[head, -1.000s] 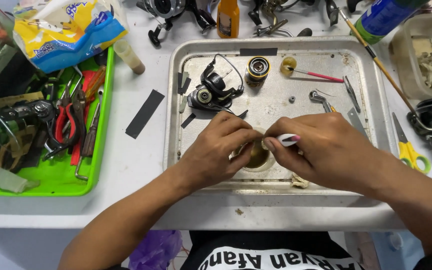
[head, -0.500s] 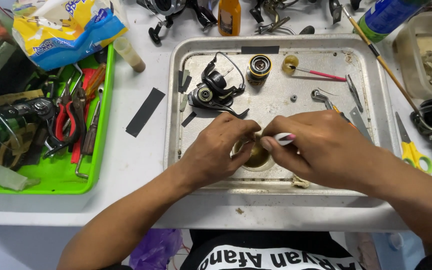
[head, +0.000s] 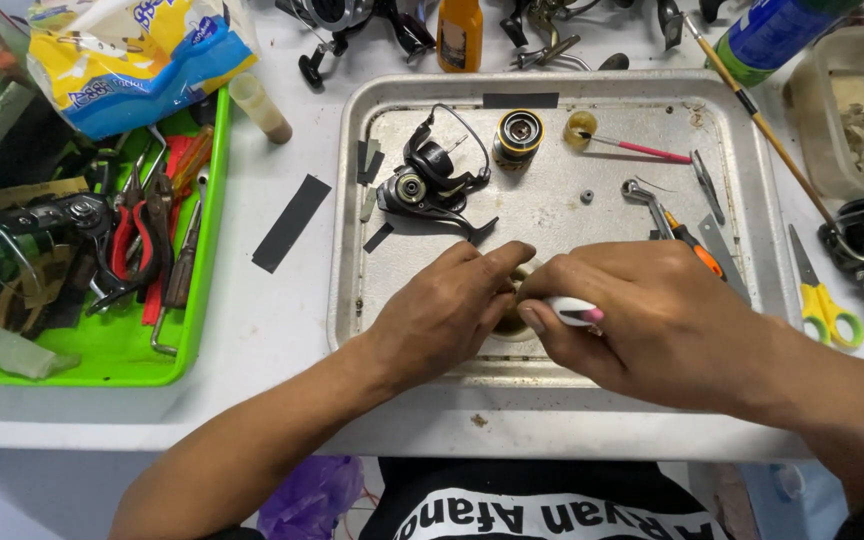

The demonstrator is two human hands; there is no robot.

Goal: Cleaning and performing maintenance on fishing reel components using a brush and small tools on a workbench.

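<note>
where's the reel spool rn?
Head view: the gold-and-black spool stands in the far middle of the metal tray, between the black reel body to its left and a small yellow cup to its right, apart from both hands.

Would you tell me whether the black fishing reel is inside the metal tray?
Inside: the black fishing reel lies on the metal tray's floor.

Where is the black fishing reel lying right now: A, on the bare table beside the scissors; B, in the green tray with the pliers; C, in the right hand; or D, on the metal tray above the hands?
D: the black fishing reel lies on the metal tray, just above both hands.
</note>
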